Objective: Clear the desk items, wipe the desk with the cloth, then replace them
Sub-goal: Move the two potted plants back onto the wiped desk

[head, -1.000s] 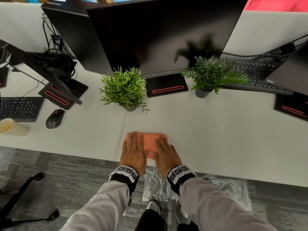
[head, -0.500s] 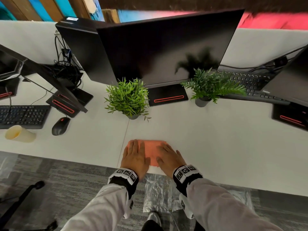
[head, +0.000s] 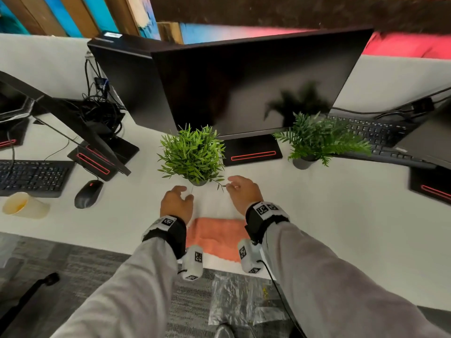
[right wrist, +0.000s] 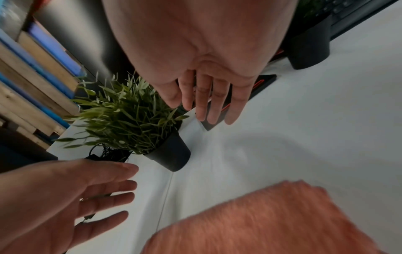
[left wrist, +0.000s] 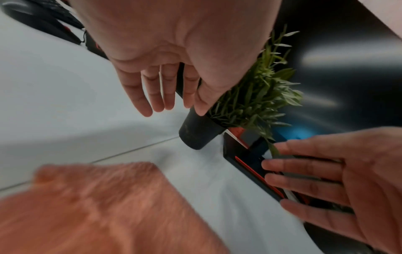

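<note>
A folded orange cloth (head: 216, 237) lies flat near the front edge of the white desk (head: 341, 203), with no hand on it; the cloth (left wrist: 97, 209) fills the lower left of the left wrist view and the cloth (right wrist: 272, 221) the lower right of the right wrist view. Beyond it stands a small leafy plant (head: 192, 154) in a dark pot (left wrist: 197, 134). My left hand (head: 177, 201) hovers open just left of the pot. My right hand (head: 242, 191) hovers open to the pot's right, by a trailing leaf. Neither hand holds anything.
A second potted plant (head: 317, 140) stands to the right before a keyboard (head: 380, 137). A large dark monitor (head: 244, 86) rises behind on its base (head: 252, 152). At left sit a mouse (head: 88, 193), another keyboard (head: 31, 176) and a tipped paper cup (head: 23, 206).
Both hands have lifted off the orange cloth and reached forward to either side of the near plant's pot. The cloth stays where it lay.
</note>
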